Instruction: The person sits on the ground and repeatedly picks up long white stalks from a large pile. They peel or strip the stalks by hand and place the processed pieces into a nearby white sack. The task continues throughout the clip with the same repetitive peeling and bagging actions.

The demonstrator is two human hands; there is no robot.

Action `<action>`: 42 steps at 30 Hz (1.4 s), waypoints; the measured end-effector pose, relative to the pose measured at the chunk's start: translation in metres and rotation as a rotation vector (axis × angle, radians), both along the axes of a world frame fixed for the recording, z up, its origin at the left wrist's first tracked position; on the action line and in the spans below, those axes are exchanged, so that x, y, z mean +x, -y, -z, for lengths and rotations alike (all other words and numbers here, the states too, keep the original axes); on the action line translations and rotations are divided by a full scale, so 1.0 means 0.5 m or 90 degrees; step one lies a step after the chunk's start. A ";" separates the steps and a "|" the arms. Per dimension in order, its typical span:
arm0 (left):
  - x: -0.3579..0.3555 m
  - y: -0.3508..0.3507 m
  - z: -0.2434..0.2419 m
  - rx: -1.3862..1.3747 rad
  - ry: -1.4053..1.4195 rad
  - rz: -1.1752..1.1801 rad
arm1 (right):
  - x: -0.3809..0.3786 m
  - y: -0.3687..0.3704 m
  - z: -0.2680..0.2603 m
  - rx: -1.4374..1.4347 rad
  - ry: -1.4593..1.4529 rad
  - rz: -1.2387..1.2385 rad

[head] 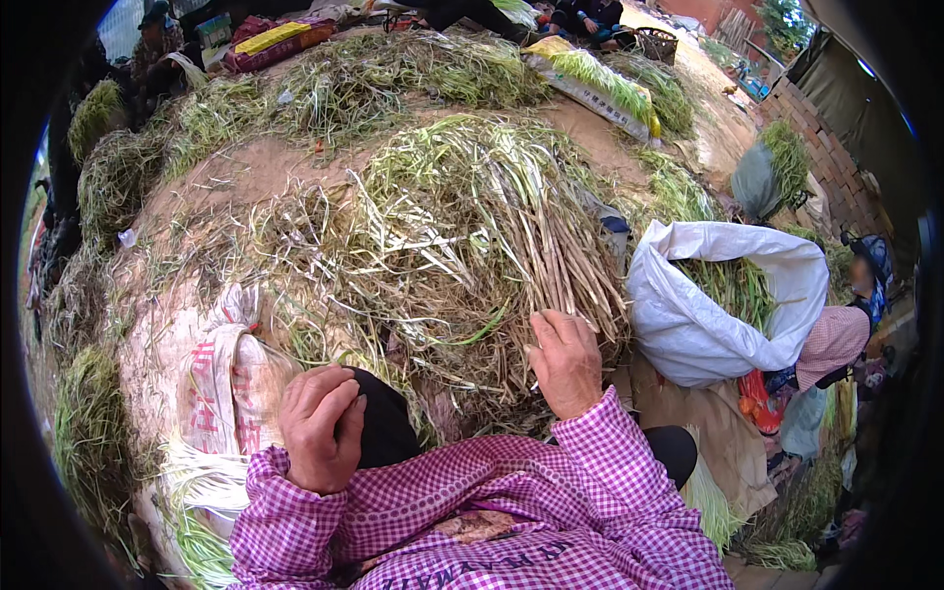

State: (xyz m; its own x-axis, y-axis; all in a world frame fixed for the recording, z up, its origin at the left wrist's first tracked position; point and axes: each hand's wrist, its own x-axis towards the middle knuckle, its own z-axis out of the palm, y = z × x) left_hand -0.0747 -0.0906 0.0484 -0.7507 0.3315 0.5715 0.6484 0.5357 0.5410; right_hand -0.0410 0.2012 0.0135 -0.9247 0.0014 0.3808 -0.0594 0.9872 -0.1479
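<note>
My left hand (324, 424) is above my left knee, its fingers bent and its thumb apart from them. A thin green strand shows just beyond its fingertips; whether the hand holds it cannot be told. My right hand (566, 361) is half curled at the lower ends of a bundle of long, brown-sheathed stalks (557, 251). The palm is hidden, so a grip cannot be made out. Those stalks lie on a heap of green leaves and dry plant trimmings (442, 295) before me. Peeled white stems with green leaves (206, 472) lie to my left.
A white woven sack (678, 317) with greens inside stands open at my right. The tied sack (221, 391) at my left bears red writing. Further piles of greens (413, 70) and a printed sack (597, 99) lie beyond. Other people (158, 51) sit around.
</note>
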 end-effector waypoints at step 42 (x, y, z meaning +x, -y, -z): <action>0.177 0.015 -0.049 -0.026 -0.048 -0.146 | -0.046 -0.042 0.107 -0.684 0.232 0.039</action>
State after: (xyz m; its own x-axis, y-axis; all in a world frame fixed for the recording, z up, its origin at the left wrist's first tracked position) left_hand 0.0137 -0.0982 0.0730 -0.7643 0.1813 0.6188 0.5453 0.6939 0.4703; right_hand -0.0640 0.2221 -0.0400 -0.9673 0.2143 -0.1358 0.2041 0.3390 -0.9184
